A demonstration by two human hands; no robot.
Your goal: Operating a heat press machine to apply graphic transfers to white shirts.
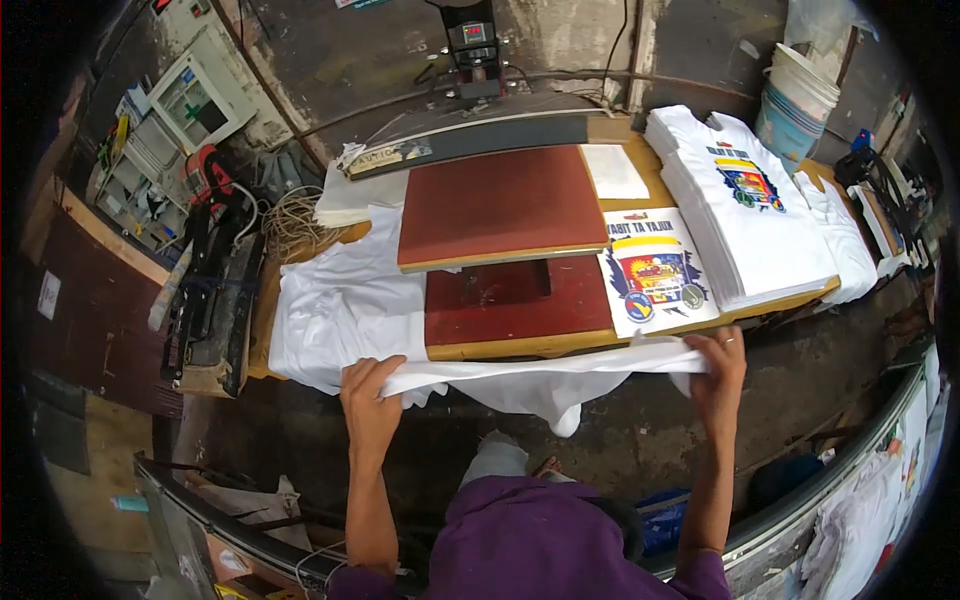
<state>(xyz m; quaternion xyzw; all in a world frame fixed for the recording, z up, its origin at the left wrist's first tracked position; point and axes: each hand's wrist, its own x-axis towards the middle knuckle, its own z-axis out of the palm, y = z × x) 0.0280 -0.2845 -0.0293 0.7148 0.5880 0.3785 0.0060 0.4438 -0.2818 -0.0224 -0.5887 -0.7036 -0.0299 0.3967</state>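
Observation:
Stretched between my two hands is a white T-shirt (530, 385), its upper edge pulled nearly straight and its loose cloth hanging below. My left hand (371, 390) is closed on one end, close to a crumpled pile of white shirts (345, 310) on the bench. At the other end my right hand (720, 375) grips the cloth, with a ring on one finger. Just beyond the T-shirt is a heat press with a raised red-brown board (505, 205) over a red base (510, 315). A printed transfer sheet (655, 275) with a colourful design lies to its right.
A tall stack of white T-shirts (745, 215), the top one printed, fills the bench's right side. Behind it stands a white bucket (800, 95). Another press-like machine (210, 290) and coiled cord (300, 222) are at the left. A rail (800, 505) curves round near me.

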